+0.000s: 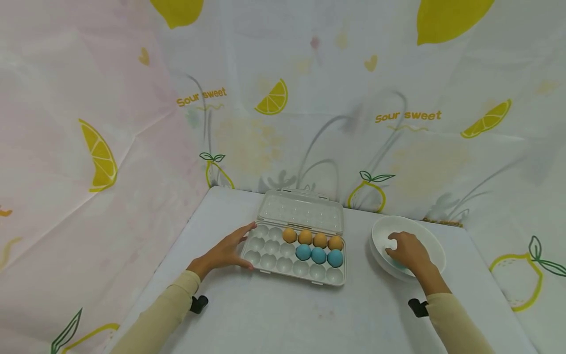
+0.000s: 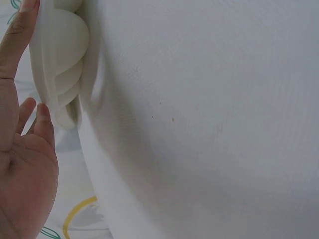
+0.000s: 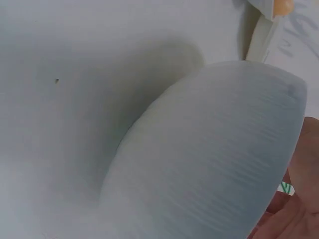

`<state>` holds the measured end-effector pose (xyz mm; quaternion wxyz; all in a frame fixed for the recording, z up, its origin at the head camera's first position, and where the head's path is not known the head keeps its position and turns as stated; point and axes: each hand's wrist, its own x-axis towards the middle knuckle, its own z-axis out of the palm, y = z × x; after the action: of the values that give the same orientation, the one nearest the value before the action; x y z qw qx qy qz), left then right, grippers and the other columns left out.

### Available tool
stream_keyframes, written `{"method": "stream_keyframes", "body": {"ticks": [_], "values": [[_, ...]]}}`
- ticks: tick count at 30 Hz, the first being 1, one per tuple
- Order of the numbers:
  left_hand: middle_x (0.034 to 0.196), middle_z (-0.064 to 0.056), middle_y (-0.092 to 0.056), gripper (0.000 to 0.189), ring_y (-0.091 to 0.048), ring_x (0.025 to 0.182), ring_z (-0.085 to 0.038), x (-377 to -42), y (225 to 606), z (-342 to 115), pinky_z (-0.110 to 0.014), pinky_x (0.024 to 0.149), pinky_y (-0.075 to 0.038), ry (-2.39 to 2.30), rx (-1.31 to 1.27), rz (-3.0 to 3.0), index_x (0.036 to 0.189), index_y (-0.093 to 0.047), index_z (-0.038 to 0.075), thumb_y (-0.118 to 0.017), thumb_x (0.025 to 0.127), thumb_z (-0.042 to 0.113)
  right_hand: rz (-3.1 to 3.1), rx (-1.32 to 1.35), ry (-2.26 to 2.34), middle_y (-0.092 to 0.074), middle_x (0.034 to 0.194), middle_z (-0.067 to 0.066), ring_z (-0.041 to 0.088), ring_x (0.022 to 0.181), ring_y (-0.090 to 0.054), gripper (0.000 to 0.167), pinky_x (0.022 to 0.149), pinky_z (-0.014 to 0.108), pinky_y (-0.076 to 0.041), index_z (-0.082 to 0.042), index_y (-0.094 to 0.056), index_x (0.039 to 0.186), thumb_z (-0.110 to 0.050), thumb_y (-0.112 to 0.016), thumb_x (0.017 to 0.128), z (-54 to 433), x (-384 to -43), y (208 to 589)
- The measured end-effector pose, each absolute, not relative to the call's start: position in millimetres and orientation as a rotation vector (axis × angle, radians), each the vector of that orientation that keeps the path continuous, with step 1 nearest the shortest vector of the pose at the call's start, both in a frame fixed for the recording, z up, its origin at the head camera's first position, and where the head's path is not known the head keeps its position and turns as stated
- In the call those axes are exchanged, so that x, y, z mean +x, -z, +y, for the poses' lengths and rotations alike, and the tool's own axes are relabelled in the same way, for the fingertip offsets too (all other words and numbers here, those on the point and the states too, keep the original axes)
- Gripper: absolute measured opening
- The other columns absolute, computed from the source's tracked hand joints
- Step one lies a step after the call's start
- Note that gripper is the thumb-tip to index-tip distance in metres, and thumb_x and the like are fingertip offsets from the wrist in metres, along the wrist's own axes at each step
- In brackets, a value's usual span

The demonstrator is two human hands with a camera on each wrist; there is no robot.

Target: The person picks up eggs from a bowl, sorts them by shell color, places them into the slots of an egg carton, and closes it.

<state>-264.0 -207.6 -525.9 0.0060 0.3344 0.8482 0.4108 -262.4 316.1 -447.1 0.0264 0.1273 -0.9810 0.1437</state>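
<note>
An egg carton (image 1: 300,268) lies with its clear lid (image 1: 300,211) folded back. Orange eggs (image 1: 305,237) fill the right part of its far row, and blue eggs (image 1: 319,255) stand in the middle row toward the right. My left hand (image 1: 225,250) holds the carton's left end, thumb at the near corner and a finger at the far one. Inside a white bowl (image 1: 435,246) on the right is my right hand (image 1: 409,250), thumb and forefinger apart with the white bowl showing between them. A blue egg (image 1: 399,264) shows partly under this hand.
The white-covered table (image 1: 327,319) bears the carton and the bowl, with a gap between them. Behind and to the left hangs a lemon-printed sheet (image 1: 309,64). A dark wrist device (image 1: 417,308) sits at the right cuff.
</note>
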Motion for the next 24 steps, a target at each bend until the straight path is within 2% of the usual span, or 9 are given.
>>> {"method": "stream_keyframes", "body": {"ticks": [7, 14, 18, 21, 24], "values": [[0.154, -0.019, -0.031, 0.124, -0.030, 0.142, -0.030, -263.7, 524.2, -206.6, -0.038, 0.109, -0.042, -1.265, 1.028, 2.660, 0.153, -0.021, -0.003, -0.095, 0.058, 0.027, -3.100, 0.383, -0.484, -0.064, 0.108, 0.032, 0.049, 0.100, -0.060, 0.039, 0.084, 0.059, -0.053, 0.014, -0.065, 0.106, -0.012, -0.075, 0.080, 325.6, -260.4, 455.7], [0.155, -0.019, -0.030, 0.124, -0.029, 0.142, -0.029, -263.3, 522.2, -205.9, -0.036, 0.110, -0.041, -1.263, 1.010, 2.650, 0.153, -0.021, -0.003, -0.095, 0.058, 0.027, -3.142, 0.356, -0.492, -0.063, 0.109, 0.034, 0.050, 0.101, -0.059, 0.039, 0.085, 0.061, -0.052, 0.016, -0.063, 0.108, -0.010, -0.074, 0.081, 329.5, -258.2, 456.4], [0.155, -0.019, -0.030, 0.124, -0.029, 0.142, -0.029, -263.7, 523.6, -206.2, -0.035, 0.110, -0.041, -1.266, 1.018, 2.650, 0.153, -0.021, -0.003, -0.095, 0.058, 0.027, -3.150, 0.321, -0.501, -0.063, 0.105, 0.033, 0.041, 0.089, -0.064, 0.035, 0.081, 0.058, -0.054, 0.017, -0.063, 0.106, -0.006, -0.069, 0.080, 331.9, -258.0, 458.1], [0.155, -0.019, -0.030, 0.124, -0.029, 0.142, -0.029, -264.0, 524.0, -206.4, -0.035, 0.110, -0.041, -1.266, 1.018, 2.651, 0.153, -0.021, -0.003, -0.095, 0.058, 0.028, -3.145, 0.295, -0.519, -0.064, 0.103, 0.033, 0.033, 0.080, -0.061, 0.034, 0.076, 0.056, -0.055, 0.018, -0.062, 0.105, -0.004, -0.065, 0.079, 334.1, -258.6, 461.5], [0.155, -0.019, -0.030, 0.125, -0.029, 0.142, -0.029, -265.2, 524.3, -206.6, -0.035, 0.110, -0.041, -1.265, 1.016, 2.652, 0.153, -0.021, -0.002, -0.094, 0.057, 0.030, -3.120, 0.286, -0.531, -0.064, 0.103, 0.033, 0.037, 0.084, -0.063, 0.033, 0.077, 0.057, -0.055, 0.017, -0.062, 0.105, -0.003, -0.064, 0.079, 335.2, -258.2, 465.0]]}}
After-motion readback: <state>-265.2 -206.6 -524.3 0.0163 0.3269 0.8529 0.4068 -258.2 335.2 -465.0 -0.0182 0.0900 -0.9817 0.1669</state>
